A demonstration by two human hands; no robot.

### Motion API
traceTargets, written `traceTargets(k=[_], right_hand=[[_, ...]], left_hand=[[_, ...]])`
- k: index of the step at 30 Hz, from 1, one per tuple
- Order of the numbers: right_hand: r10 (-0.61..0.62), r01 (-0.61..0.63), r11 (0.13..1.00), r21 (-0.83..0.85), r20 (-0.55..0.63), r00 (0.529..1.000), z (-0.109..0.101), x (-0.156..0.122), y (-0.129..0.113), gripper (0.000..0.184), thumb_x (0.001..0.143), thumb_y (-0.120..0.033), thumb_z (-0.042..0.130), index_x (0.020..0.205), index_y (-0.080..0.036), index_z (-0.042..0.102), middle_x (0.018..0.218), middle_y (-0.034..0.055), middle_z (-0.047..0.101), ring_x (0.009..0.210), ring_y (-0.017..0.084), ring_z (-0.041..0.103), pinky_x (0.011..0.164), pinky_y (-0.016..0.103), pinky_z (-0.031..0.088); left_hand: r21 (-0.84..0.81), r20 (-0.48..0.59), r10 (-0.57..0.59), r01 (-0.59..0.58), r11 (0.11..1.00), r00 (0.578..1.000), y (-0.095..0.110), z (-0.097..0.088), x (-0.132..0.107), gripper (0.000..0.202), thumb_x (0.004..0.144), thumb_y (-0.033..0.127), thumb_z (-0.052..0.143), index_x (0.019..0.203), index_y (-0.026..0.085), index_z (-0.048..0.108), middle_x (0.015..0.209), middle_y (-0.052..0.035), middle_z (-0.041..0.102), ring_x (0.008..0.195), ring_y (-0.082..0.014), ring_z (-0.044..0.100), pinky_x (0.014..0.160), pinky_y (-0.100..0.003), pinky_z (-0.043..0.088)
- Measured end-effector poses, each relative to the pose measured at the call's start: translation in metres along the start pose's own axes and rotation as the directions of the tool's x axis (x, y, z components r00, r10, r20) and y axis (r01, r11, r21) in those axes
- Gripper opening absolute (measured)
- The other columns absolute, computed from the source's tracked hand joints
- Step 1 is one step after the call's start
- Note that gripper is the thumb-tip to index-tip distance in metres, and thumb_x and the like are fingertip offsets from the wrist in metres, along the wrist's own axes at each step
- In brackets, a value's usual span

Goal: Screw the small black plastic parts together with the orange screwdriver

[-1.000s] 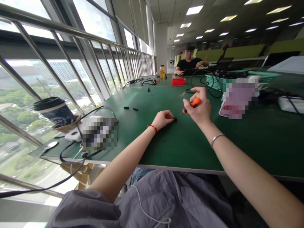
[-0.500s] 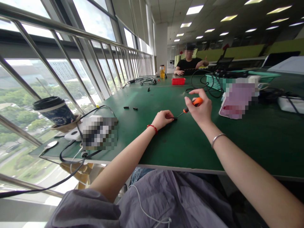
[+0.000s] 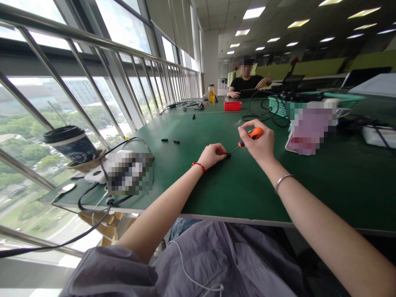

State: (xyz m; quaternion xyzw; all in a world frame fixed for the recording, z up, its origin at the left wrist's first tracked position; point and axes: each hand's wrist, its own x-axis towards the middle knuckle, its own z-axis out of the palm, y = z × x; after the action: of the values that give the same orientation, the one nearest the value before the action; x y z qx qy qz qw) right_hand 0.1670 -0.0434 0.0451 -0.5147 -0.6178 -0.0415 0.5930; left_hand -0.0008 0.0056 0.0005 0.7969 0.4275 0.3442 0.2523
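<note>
The left hand [image 3: 213, 155] pinches a small black part [image 3: 228, 155] against the bench [image 3: 247, 189], fingertips and thumb together at its near end. The right hand [image 3: 260, 140] grips the orange and black handle of a screwdriver [image 3: 255, 133], whose shaft slants down to the left with its tip at the part; the meeting point is too small to make out. The part lies on the green top, between the hands.

Two black pieces [image 3: 164, 140] lie side by side, a little apart, to the left of the left hand, and another piece [image 3: 194, 117] lies farther off.

Beyond the hands stands a red box [image 3: 232, 106]; its inside cannot be made out. Near it, to the left, an upright jar [image 3: 211, 94] shows yellow contents under a brownish lid. At the right a teal basket [image 3: 277, 108] has dark items and cable about it; which of these are inside is unclear. A blurred-out pinkish thing [image 3: 312, 128] leans in front of it.

At the left edge, a dark blue cup [image 3: 74, 147] sits in a brown holder [image 3: 88, 163]; a black lid covers the cup, hiding what it holds.
</note>
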Motion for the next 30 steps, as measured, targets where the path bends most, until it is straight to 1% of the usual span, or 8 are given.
traceTargets(k=[4, 9, 13, 16, 18, 23, 27, 30], right_hand=[[-0.032, 0.03, 0.998, 0.056, 0.032, 0.999, 0.0004, -0.0006, 0.0004, 0.022, 0.074, -0.04, 0.056, 0.089, -0.023, 0.059, 0.062, -0.0021, 0.054, 0.054, 0.015, 0.05, 0.059, 0.03, 0.042], [-0.043, 0.042, 0.996, 0.078, 0.016, 0.999, 0.001, 0.0, 0.0021, 0.046, 0.07, -0.04, 0.061, 0.112, -0.023, 0.052, 0.073, -0.0005, 0.059, 0.058, 0.017, 0.053, 0.057, 0.031, 0.042], [0.028, -0.027, 1.0, -0.014, 0.02, 0.999, -0.0002, 0.0011, -0.0015, 0.031, 0.074, -0.05, 0.059, 0.089, -0.023, 0.058, 0.06, -0.0013, 0.053, 0.058, 0.018, 0.054, 0.059, 0.03, 0.041], [0.001, -0.002, 1.0, 0.023, 0.061, 0.998, -0.0005, 0.0003, -0.003, 0.023, 0.077, -0.046, 0.055, 0.079, -0.023, 0.058, 0.06, -0.001, 0.053, 0.056, 0.016, 0.051, 0.06, 0.03, 0.041], [-0.033, 0.03, 0.998, 0.046, 0.065, 0.997, -0.0001, -0.0006, -0.0019, 0.02, 0.075, -0.04, 0.056, 0.086, -0.023, 0.059, 0.063, -0.0014, 0.054, 0.056, 0.016, 0.05, 0.06, 0.03, 0.041], [-0.078, 0.074, 0.992, 0.1, 0.037, 0.996, 0.001, -0.0009, 0.0014, 0.045, 0.072, -0.043, 0.059, 0.112, -0.024, 0.051, 0.072, -0.002, 0.057, 0.061, 0.017, 0.055, 0.059, 0.03, 0.043], [-0.011, 0.011, 1.0, 0.027, 0.016, 1.0, 0.0001, -0.0004, -0.0009, 0.031, 0.075, -0.052, 0.057, 0.088, -0.024, 0.059, 0.054, -0.0037, 0.049, 0.055, 0.017, 0.053, 0.059, 0.029, 0.042], [-0.015, 0.013, 0.999, 0.038, 0.048, 0.999, -0.0002, -0.0008, -0.0021, 0.027, 0.078, -0.049, 0.054, 0.078, -0.023, 0.06, 0.055, -0.0018, 0.052, 0.053, 0.016, 0.052, 0.059, 0.029, 0.042]], left_hand=[[0.007, 0.0, -0.003, 0.003, 1.0, 1.0, -0.0007, 0.0005, 0.0003, 0.006, 0.069, 0.017, 0.066, 0.074, 0.013, 0.066, 0.07, -0.001, 0.064, 0.063, -0.0101, 0.054, 0.064, -0.023, 0.045], [0.014, 0.0, -0.008, 0.008, 1.0, 1.0, 0.0016, -0.0004, -0.0008, 0.005, 0.07, 0.017, 0.065, 0.074, 0.013, 0.065, 0.069, -0.0009, 0.065, 0.064, -0.0103, 0.055, 0.064, -0.023, 0.045], [0.013, 0.002, -0.004, 0.004, 1.0, 1.0, 0.0018, -0.0007, -0.0012, 0.006, 0.07, 0.017, 0.065, 0.074, 0.013, 0.065, 0.07, -0.001, 0.065, 0.064, -0.0103, 0.055, 0.064, -0.023, 0.045], [0.021, 0.001, -0.001, 0.001, 1.0, 1.0, -0.0003, 0.0, -0.0002, 0.007, 0.07, 0.017, 0.065, 0.075, 0.013, 0.066, 0.071, -0.0012, 0.065, 0.065, -0.0105, 0.055, 0.064, -0.023, 0.045], [0.028, 0.002, 0.001, -0.001, 1.0, 1.0, -0.0019, 0.0006, 0.0006, 0.007, 0.07, 0.017, 0.065, 0.076, 0.013, 0.066, 0.071, -0.0013, 0.065, 0.065, -0.0106, 0.055, 0.064, -0.023, 0.044], [0.045, -0.005, 0.005, -0.005, 0.999, 1.0, -0.0036, 0.0013, 0.0009, 0.008, 0.07, 0.017, 0.065, 0.076, 0.014, 0.067, 0.071, -0.0013, 0.065, 0.065, -0.0105, 0.055, 0.063, -0.022, 0.045], [0.047, -0.008, 0.013, -0.013, 0.999, 1.0, -0.0027, 0.0009, 0.0003, 0.007, 0.07, 0.017, 0.065, 0.076, 0.014, 0.067, 0.071, -0.0013, 0.066, 0.064, -0.0106, 0.055, 0.064, -0.022, 0.045], [0.046, -0.009, 0.011, -0.011, 0.999, 1.0, -0.0016, 0.0007, 0.0, 0.007, 0.07, 0.017, 0.065, 0.077, 0.014, 0.067, 0.072, -0.0016, 0.066, 0.065, -0.0109, 0.055, 0.064, -0.023, 0.045]])
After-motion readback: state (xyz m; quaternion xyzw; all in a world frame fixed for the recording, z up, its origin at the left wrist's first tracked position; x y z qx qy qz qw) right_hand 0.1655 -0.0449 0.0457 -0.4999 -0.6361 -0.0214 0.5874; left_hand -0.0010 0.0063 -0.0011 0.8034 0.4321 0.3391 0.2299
